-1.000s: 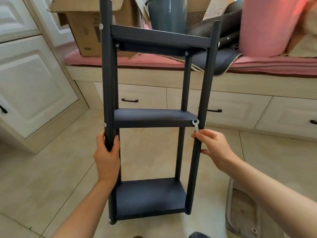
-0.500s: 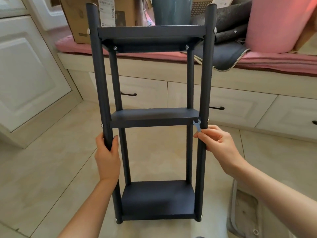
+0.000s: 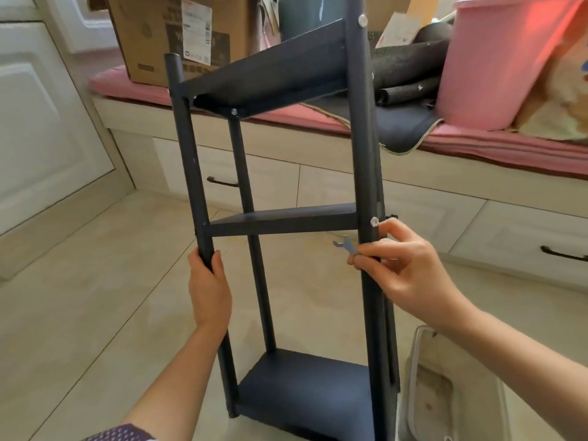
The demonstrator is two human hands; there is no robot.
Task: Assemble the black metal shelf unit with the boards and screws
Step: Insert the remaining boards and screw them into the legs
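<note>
Hands: left hand point(image 3: 208, 291) grips the near-left post of the black shelf unit point(image 3: 280, 224) just below the middle board; right hand point(image 3: 402, 265) pinches a small flat wrench point(image 3: 345, 245) beside the near-right post.
Hidden: far-right post mostly behind the near-right one; top of the right post cut off by the frame; wrench blurred.
Count: three boards, four posts, three silver screw heads showing.
Shelf: dark matte metal, standing on the tiled floor point(image 3: 95, 297), turned at an angle.
Behind: cardboard box point(image 3: 178, 33) and pink bucket point(image 3: 496, 62) on a pink-cushioned bench point(image 3: 509, 148).
</note>
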